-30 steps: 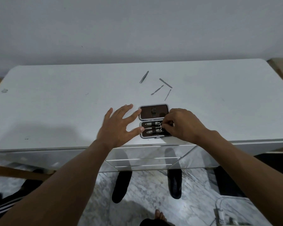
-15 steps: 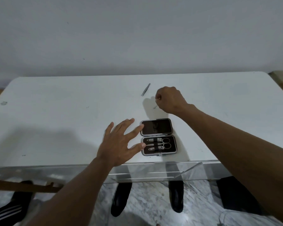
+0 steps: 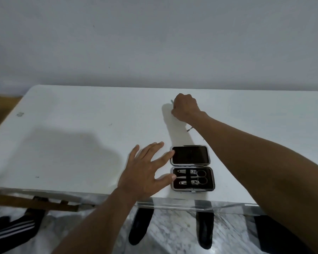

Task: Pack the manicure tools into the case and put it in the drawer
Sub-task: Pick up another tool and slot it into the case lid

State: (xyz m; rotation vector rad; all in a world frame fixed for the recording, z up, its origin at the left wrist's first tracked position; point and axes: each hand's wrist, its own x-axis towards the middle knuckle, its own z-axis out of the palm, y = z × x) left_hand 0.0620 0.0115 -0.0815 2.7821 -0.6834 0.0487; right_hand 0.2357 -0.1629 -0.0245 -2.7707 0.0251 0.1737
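The small black manicure case (image 3: 190,155) lies open near the front edge of the white tabletop (image 3: 72,136). Its lower half holds nail clippers (image 3: 184,182) and scissors (image 3: 200,176) under straps. My left hand (image 3: 143,173) is spread flat beside the case, with fingertips touching its left rim. My right hand (image 3: 184,107) is stretched to the far side with its fingers curled down on thin metal tweezers (image 3: 171,101); only their tip shows. Another thin metal tool (image 3: 189,128) peeks out from under my right forearm.
A mirrored drawer front (image 3: 173,205) runs below the table's front edge. A wooden bar (image 3: 35,202) sticks out at the lower left. Dark shoes (image 3: 140,226) and a marble floor show beneath. A grey wall stands close behind the table.
My right hand left the case, passed over the loose tools and now sits further back over the tweezers. My left hand stays beside the case. The view tilted upward.
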